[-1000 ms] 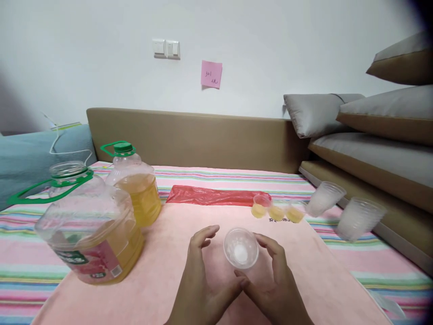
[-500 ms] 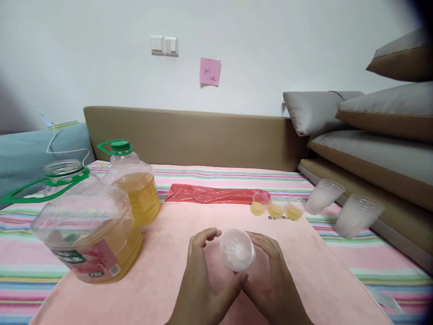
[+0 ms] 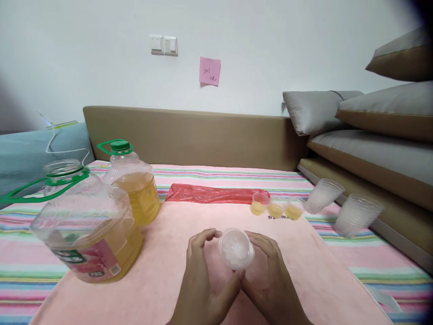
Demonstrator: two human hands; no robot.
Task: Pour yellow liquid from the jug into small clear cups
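Both hands closed in since a second earlier: left hand (image 3: 199,275) and right hand (image 3: 270,280) each had their grip pinching the clear cup (image 3: 236,248) between them, held just above the pink towel (image 3: 162,271), mouth facing the camera.

**A:** What's seen at the back? A plain white wall (image 3: 270,40), lit evenly, with a white double light switch (image 3: 164,45) and a pink paper sticky note (image 3: 209,71) stuck on it.

**B:** Yep. Below it a long tan padded headboard (image 3: 189,135) is seen, grey-and-tan cushions (image 3: 379,135) are stacked at right, and a teal fabric seat (image 3: 30,153) is glimpsed at left.
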